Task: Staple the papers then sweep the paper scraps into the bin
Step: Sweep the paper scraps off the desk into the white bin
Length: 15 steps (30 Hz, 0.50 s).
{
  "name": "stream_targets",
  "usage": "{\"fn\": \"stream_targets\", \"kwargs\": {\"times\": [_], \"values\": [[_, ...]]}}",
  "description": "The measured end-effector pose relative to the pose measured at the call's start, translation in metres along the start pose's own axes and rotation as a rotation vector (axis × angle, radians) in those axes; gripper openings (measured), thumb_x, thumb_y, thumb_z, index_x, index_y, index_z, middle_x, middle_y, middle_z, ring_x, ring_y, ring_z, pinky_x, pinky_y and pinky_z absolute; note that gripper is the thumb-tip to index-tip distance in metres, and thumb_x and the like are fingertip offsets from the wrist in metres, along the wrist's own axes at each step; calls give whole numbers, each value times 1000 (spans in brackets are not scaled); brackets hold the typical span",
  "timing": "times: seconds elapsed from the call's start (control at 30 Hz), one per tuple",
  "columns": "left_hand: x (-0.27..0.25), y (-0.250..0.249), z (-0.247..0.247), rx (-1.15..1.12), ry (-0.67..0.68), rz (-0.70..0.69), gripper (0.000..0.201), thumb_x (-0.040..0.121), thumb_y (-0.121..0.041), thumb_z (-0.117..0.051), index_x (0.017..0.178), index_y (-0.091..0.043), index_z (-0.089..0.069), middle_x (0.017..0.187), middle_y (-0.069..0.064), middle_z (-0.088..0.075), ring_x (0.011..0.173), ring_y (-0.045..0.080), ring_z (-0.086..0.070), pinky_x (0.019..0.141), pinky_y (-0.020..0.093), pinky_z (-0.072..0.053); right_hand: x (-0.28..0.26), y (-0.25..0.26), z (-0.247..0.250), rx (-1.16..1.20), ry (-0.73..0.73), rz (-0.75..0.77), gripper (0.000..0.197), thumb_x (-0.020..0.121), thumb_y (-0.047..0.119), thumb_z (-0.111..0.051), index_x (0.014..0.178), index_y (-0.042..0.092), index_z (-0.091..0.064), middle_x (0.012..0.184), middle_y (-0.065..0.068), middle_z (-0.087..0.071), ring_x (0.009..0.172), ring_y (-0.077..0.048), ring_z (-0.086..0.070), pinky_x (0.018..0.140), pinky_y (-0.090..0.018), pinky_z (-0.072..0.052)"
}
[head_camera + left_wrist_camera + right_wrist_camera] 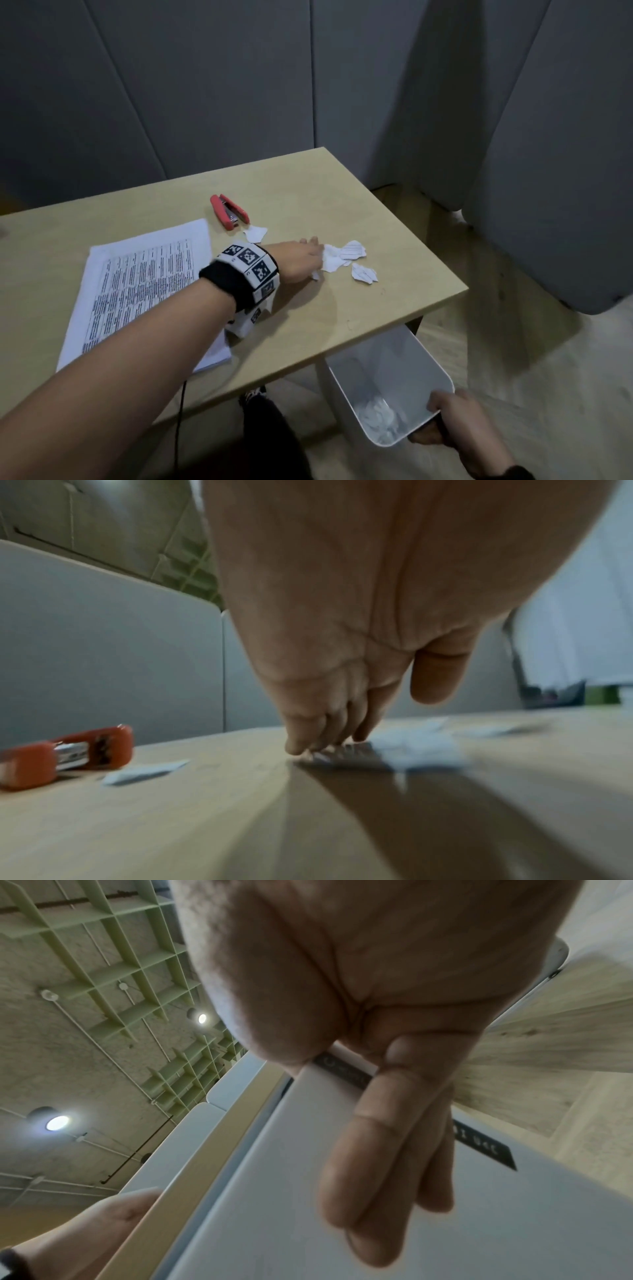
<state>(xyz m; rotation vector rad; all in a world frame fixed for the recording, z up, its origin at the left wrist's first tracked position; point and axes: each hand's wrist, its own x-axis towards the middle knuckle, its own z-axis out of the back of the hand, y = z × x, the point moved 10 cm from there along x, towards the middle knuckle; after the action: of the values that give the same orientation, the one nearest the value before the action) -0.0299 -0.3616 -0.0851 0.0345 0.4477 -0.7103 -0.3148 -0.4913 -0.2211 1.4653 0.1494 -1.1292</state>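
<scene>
My left hand (301, 258) lies flat on the wooden table (394, 222), its straight fingers (325, 731) touching a cluster of white paper scraps (342, 257) near the right edge. One more scrap (255, 233) lies beside the red stapler (228, 211). The printed paper stack (144, 284) sits to the left under my forearm. My right hand (455, 423) grips the rim of the white bin (387, 373), held tilted below the table's front right corner, with scraps (376, 416) inside it. In the right wrist view my fingers (383, 1150) lie along the bin's outer wall (308, 1204).
Grey padded panels stand behind and to the right of the table. Wooden floor shows below the bin. A black cable hangs at the table's front edge (180, 411).
</scene>
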Motion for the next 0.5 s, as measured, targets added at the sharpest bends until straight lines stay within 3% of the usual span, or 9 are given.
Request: {"fn": "stream_targets", "kwargs": {"times": [0.1, 0.23, 0.3, 0.4, 0.5], "values": [[-18, 3, 4, -97, -32, 27, 55, 102, -20, -28, 154, -2, -18, 164, 14, -10, 153, 25, -8, 123, 41, -11, -3, -1, -3, 16, -2, 31, 25, 80, -10, -43, 97, -23, -57, 64, -36, -66, 56, -52, -69, 56, -48, -61], [-17, 66, 33, -30, -117, 253, 41, 99, -15, -33, 135, 2, -47, 143, 24, -43, 134, 36, -41, 109, 44, -36, -7, 2, -8, 39, 6, 59, 29, 80, -10, -42, 103, -21, -56, 66, -33, -65, 51, -45, -68, 59, -51, -61], [-18, 80, 26, 62, -46, 285, 36, 98, -9, -37, 126, 3, -55, 133, 24, -53, 123, 38, -52, 99, 39, -43, -9, 3, -9, 59, 2, 68, 31, 80, -10, -42, 107, -19, -55, 66, -34, -66, 50, -45, -68, 57, -50, -61], [-14, 77, 10, 81, 6, 252, 38, 99, -15, -36, 124, 2, -59, 133, 23, -56, 122, 37, -53, 101, 36, -41, -11, 3, -9, 82, -7, 77, 29, 81, -10, -41, 107, -19, -52, 58, -32, -65, 46, -44, -67, 52, -46, -62], [-27, 47, 4, 98, 9, 160, 37, 99, -12, -34, 120, 4, -59, 131, 22, -56, 120, 34, -53, 102, 37, -42, -13, 4, -11, 78, -5, 83, 26, 81, -10, -41, 103, -20, -50, 52, -31, -65, 45, -43, -67, 56, -48, -61]]}}
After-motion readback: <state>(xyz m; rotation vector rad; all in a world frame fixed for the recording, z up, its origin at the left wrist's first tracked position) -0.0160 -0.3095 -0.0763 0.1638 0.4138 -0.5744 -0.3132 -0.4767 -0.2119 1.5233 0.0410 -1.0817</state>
